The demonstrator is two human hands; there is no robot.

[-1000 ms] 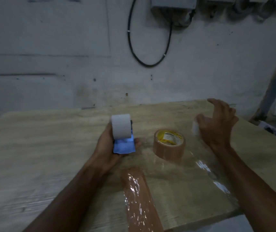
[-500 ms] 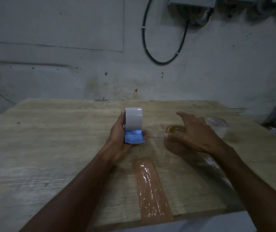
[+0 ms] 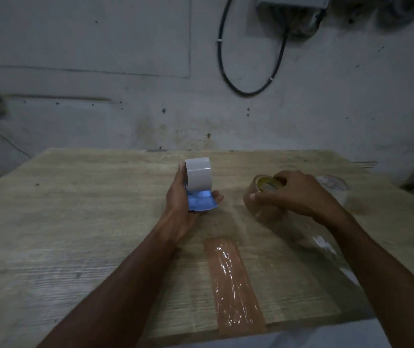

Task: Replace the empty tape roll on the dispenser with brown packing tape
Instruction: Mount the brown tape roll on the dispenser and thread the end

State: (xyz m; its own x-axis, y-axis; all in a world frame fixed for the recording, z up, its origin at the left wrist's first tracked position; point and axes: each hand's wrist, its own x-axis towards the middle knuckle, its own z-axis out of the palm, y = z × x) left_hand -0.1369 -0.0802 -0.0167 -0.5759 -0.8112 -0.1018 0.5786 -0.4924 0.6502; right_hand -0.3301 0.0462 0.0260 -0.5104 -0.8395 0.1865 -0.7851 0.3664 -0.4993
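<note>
Now our right hand (image 3: 299,194) has come down and its grip is clamped on the round brown packing tape roll (image 3: 263,197) on the wooden table (image 3: 75,222), right of the blue dispenser with its pale empty roll (image 3: 199,187), which our left hand (image 3: 183,199) grips. Next we think we lift the brown roll toward it.

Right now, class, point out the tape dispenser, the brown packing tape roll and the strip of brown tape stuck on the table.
tape dispenser (image 3: 199,180), head view, on its grey roll face.
brown packing tape roll (image 3: 263,209), head view, on its outer side.
strip of brown tape (image 3: 233,285), head view, mid-strip.
</note>
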